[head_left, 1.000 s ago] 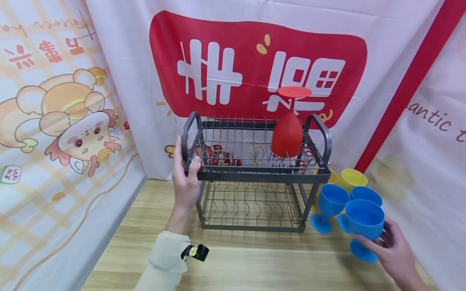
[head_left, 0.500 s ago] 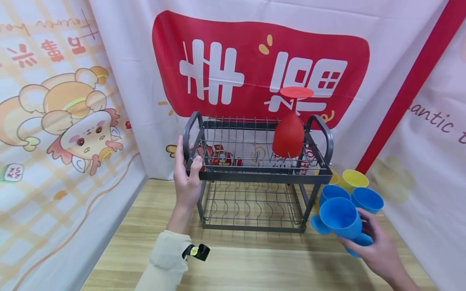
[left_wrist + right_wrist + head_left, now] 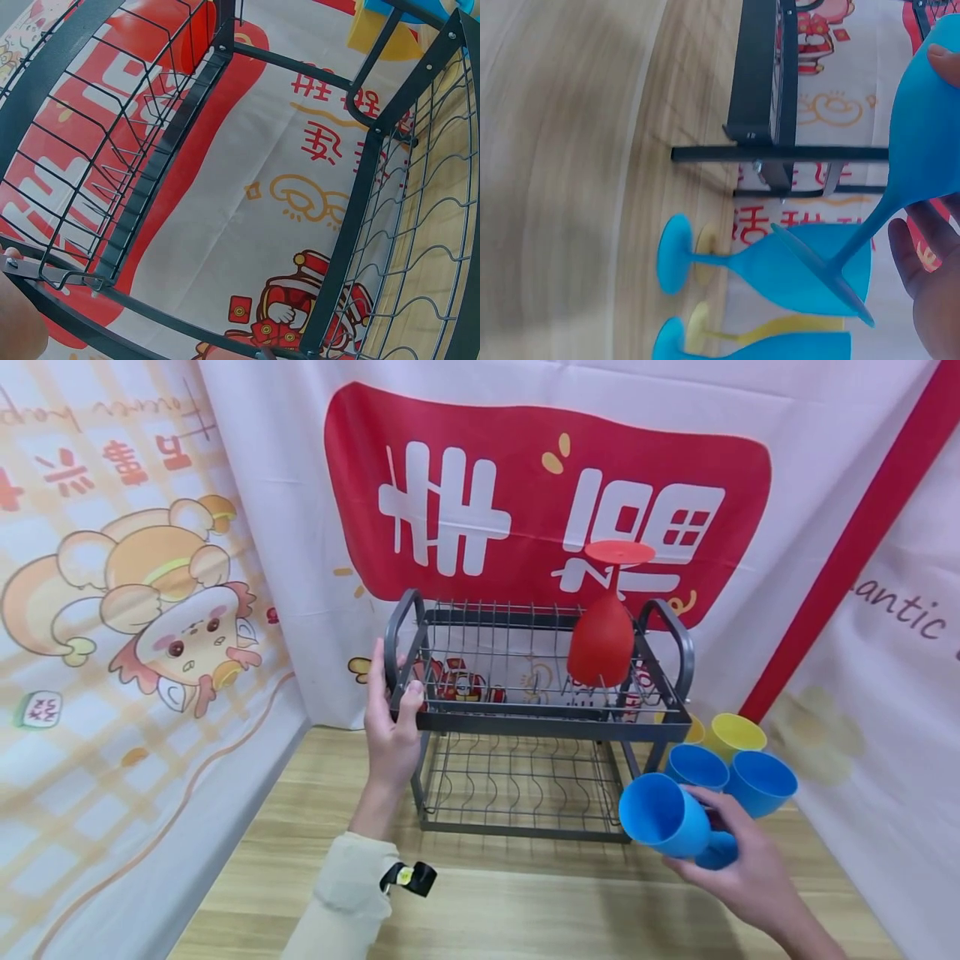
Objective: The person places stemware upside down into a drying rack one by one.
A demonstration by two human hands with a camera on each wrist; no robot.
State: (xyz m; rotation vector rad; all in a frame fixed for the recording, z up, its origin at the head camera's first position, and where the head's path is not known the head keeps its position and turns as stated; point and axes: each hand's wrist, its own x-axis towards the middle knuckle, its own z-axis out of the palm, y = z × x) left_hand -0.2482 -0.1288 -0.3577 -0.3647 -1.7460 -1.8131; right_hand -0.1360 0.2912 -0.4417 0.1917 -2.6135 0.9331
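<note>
My left hand (image 3: 393, 739) grips the left end of a dark two-tier dish rack (image 3: 555, 725), thumb on the front corner and fingers along the outer side by the handle. In my right hand (image 3: 742, 872) is a blue goblet (image 3: 652, 814), held by its bowl and tilted with the mouth toward the left. It is off the table, in front of the rack's right front leg. The right wrist view shows its stem and round foot (image 3: 821, 274) hanging below the fingers. A red goblet (image 3: 600, 643) stands upside down on the upper tier's right side.
Right of the rack stand two upright blue goblets (image 3: 763, 783), with yellow goblets (image 3: 738, 735) behind them, partly hidden. The lower wire tier (image 3: 517, 777) sits low over the wooden table (image 3: 495, 902). Printed cloth (image 3: 285, 527) hangs close behind and at both sides.
My right hand has lifted the blue goblet from the right-hand group and carried it left toward the rack, tipping it over. The left hand stays on the rack. The view has shifted slightly.
</note>
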